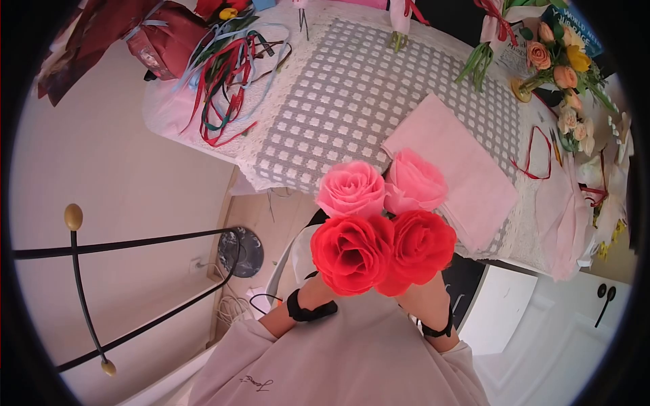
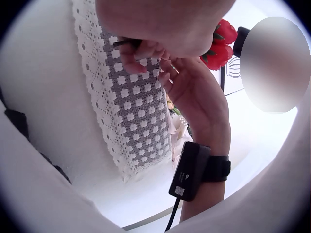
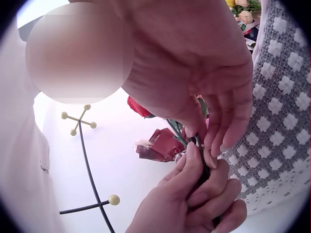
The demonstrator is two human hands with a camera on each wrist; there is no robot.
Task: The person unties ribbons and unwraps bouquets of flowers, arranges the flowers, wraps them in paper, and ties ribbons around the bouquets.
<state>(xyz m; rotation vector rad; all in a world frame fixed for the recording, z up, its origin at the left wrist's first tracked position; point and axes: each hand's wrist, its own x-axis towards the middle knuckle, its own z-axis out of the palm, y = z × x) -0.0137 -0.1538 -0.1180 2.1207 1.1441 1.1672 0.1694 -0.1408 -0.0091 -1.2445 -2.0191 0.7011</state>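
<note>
Two pink roses (image 1: 351,189) and two red roses (image 1: 352,256) form a bunch in front of the torso in the head view, covering most of both hands. Below the blooms, my left hand (image 3: 187,196) has its fingers curled round the dark and green stems (image 3: 179,133). From above, my right hand (image 3: 199,73) pinches the same stems between thumb and fingertips, close against the left fingers. In the left wrist view, my left hand (image 2: 163,24) is at the top with a dark stem end poking out, and my right hand (image 2: 197,92) is beside it.
A table with a grey-and-white checked cloth (image 1: 352,88) holds folded pink paper (image 1: 460,169), tangled ribbons (image 1: 227,88) at left and wrapped flowers (image 1: 565,68) at right. A black metal rack (image 1: 135,245) stands at left, a white cabinet (image 1: 569,325) at lower right.
</note>
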